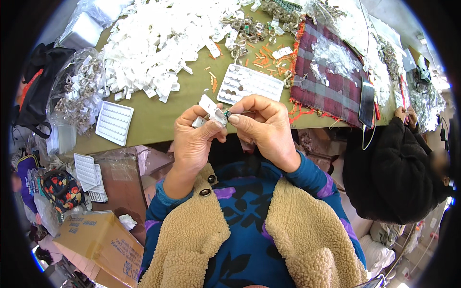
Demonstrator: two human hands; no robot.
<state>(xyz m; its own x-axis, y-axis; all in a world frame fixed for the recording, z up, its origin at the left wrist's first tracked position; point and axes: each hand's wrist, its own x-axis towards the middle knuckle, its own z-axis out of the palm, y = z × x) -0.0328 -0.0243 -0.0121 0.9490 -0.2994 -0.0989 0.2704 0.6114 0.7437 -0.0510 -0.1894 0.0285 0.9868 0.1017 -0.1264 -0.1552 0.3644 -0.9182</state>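
My left hand is closed on a small white plastic housing held up over the table's near edge. Opposite it, my right hand pinches a tiny dark green part right against the housing. Fingertips hide most of that part, so its kind is unclear. Just beyond my hands lies a white tray with round pockets, a few of them holding dark round pieces. Small orange strips are scattered behind it. A large heap of white plastic housings spreads over the far left of the table.
A second white pocketed tray lies at the table's left edge, near a clear bag of cable coils. On the right are a plaid cloth with clear pieces and a phone. A person in black sits there. A cardboard box stands lower left.
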